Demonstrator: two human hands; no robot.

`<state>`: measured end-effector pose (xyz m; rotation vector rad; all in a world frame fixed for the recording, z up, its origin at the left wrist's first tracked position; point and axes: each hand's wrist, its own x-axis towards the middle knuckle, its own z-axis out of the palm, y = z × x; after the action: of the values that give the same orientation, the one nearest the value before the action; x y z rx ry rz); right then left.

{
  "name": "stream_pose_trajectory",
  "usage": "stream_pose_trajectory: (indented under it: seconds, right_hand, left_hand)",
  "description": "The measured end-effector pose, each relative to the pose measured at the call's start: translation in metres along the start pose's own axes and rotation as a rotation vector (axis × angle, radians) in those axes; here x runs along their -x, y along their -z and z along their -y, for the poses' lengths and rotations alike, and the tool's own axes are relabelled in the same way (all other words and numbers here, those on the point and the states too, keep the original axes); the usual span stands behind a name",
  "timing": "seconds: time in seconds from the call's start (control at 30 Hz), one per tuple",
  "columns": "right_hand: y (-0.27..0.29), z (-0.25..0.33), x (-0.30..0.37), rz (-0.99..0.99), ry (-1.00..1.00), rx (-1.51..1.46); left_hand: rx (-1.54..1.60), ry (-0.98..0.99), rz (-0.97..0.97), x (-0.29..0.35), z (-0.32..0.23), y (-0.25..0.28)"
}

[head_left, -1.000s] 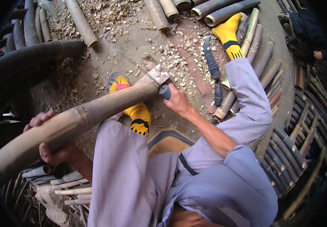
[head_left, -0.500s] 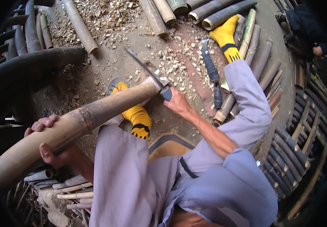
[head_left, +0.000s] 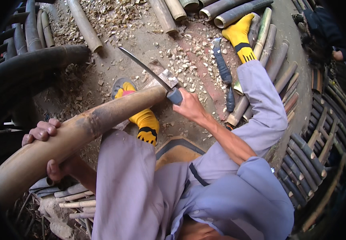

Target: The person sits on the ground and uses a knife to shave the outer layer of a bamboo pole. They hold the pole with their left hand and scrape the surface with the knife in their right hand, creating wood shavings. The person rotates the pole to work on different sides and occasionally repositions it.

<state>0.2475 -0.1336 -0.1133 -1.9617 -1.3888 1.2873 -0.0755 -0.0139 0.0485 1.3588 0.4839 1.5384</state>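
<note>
A thick tan bamboo pole (head_left: pixel 75 132) slants across my raised left knee, its far end over a pale wooden block (head_left: pixel 166 78) on the ground. My left hand (head_left: pixel 44 131) grips the pole near its close end, fingers over the top and thumb on the near side. My right hand (head_left: pixel 191 107) is closed on the dark handle of a long knife (head_left: pixel 145 71). Its narrow, slightly curved blade points up and left, with the base of the blade beside the pole's far end. Whether the edge touches the bamboo I cannot tell.
A dark wrapped tool (head_left: pixel 222 68) lies on the ground by my yellow-socked right foot (head_left: pixel 239 34). Wood chips (head_left: pixel 181 60) cover the ground. Cut bamboo lengths (head_left: pixel 277 66) lie ahead and right, and bamboo frames (head_left: pixel 305 168) stand far right. Another person's hand (head_left: pixel 336 55) shows at the upper right.
The knife's blade has swung so its tip lies farther left and a little higher. My left hand and the bamboo pole have shifted only slightly.
</note>
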Motion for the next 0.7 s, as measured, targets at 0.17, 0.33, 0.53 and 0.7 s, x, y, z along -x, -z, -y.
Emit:
stream_pose_trajectory:
  seconds: [0.17,0.33,0.53,0.7]
  right_hand:
    - [0.0,0.029,0.013,-0.273,0.219,-0.14]
    - [-0.029,-0.039,-0.007,-0.121,-0.037,0.004]
    - [0.01,0.034,0.019,-0.323,0.199,-0.171]
    - [-0.03,-0.033,0.002,-0.158,0.009,0.087]
  left_hand:
    - [-0.044,0.059,-0.032,-0.005,-0.002,-0.002]
    - [-0.213,0.16,-0.563,-0.011,-0.006,-0.056]
    - [-0.283,0.042,-0.643,0.005,-0.003,-0.029]
    - [-0.241,0.044,-0.591,0.006,-0.003,-0.034]
